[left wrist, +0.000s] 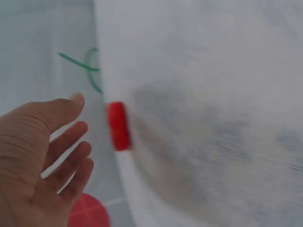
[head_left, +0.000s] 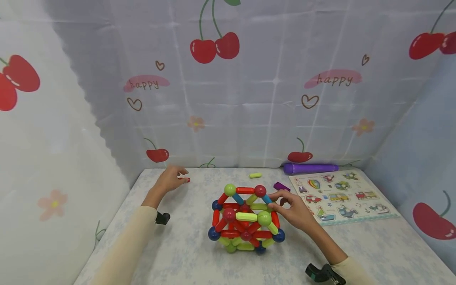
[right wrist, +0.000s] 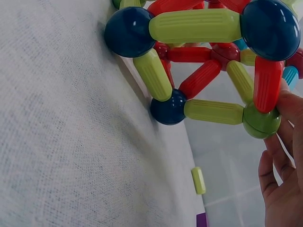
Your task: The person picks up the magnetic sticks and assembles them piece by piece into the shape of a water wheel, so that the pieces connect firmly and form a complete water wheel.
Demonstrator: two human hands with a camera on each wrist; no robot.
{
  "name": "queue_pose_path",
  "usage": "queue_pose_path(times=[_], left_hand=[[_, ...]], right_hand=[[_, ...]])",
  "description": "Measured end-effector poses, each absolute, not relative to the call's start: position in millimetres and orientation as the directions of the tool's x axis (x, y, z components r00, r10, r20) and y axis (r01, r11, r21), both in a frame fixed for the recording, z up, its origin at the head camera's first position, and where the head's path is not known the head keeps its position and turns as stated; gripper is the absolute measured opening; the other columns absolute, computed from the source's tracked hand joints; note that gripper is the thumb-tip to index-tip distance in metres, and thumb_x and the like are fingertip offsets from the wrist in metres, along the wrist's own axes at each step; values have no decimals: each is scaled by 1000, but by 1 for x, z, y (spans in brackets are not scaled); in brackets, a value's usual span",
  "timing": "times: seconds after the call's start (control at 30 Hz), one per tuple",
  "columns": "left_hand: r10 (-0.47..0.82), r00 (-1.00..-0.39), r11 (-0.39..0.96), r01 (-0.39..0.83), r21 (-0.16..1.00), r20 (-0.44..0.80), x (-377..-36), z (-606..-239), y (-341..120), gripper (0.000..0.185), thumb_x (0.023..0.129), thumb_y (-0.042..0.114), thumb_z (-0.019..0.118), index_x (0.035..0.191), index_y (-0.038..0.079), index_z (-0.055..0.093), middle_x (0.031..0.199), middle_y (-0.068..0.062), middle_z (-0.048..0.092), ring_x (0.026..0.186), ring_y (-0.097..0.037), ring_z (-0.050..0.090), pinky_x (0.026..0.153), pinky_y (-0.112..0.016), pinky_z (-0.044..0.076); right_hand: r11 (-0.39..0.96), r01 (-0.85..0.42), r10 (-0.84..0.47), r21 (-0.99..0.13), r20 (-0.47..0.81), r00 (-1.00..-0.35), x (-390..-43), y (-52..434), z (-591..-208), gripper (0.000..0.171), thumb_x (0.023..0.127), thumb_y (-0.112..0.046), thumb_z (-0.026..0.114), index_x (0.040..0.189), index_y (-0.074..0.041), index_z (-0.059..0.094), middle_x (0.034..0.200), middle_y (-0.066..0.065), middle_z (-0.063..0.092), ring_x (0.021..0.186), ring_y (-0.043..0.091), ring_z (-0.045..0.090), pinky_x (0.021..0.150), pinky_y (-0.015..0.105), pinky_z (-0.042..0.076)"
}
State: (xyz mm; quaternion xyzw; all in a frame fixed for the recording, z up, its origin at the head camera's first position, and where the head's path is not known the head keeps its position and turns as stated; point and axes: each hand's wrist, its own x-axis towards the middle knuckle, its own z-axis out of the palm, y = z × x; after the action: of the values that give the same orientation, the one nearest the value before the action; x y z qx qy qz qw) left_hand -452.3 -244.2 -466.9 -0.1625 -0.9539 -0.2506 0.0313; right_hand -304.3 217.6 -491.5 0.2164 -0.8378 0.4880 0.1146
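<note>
Left hand (head_left: pixel 171 179) at far left of the counter (head_left: pixel 185 253), fingers (left wrist: pixel 66 142) loosely spread, holding nothing; a red stick (left wrist: pixel 118 126) lies just beyond the fingertips. Right hand (head_left: pixel 293 209) rests against the right side of the ball-and-stick frame (head_left: pixel 246 221) mid-counter, fingertips (right wrist: pixel 284 101) touching 1 green ball (right wrist: pixel 261 122); a closed hold cannot be told. Loose green stick (head_left: pixel 255 175), purple stick (head_left: pixel 281 186) and puzzle board (head_left: pixel 342 196) lie beyond.
</note>
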Motion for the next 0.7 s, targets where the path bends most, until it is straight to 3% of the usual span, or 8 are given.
queue_pose_path(times=[0.2,0.43,0.57,0.7], left_hand=[[244,-964,896,265,356,102,-466,-501,-253,31,98,11,79,128,2,76,122,-17,75,115,-35,66,102,-55,55],[260,-951,892,303,335,167,-451,-498,-240,22,96,13,83,116,4,81,109,-11,75,107,-31,63,95,-51,56],[339,-892,828,433,356,298,-445,-488,-229,23,95,11,83,117,6,78,112,-9,75,109,-32,65,96,-51,57],[441,-762,707,620,340,474,-428,-464,-210,28,96,8,82,123,8,74,117,-7,74,113,-31,66,98,-49,58]], right_hand=[[423,-464,-253,-778,390,-885,-303,218,-490,20,98,-15,81,117,-13,77,114,2,77,98,15,66,85,27,57],[419,-490,-258,-765,417,-872,-303,216,-489,20,97,-12,81,117,-12,77,113,1,76,98,20,67,85,26,57],[422,-478,-256,-770,405,-878,-303,217,-490,21,97,-13,81,118,-12,77,114,1,76,98,20,67,85,27,57],[422,-469,-253,-776,396,-883,-303,218,-491,21,97,-14,82,118,-13,77,114,1,76,98,20,67,85,27,57]])
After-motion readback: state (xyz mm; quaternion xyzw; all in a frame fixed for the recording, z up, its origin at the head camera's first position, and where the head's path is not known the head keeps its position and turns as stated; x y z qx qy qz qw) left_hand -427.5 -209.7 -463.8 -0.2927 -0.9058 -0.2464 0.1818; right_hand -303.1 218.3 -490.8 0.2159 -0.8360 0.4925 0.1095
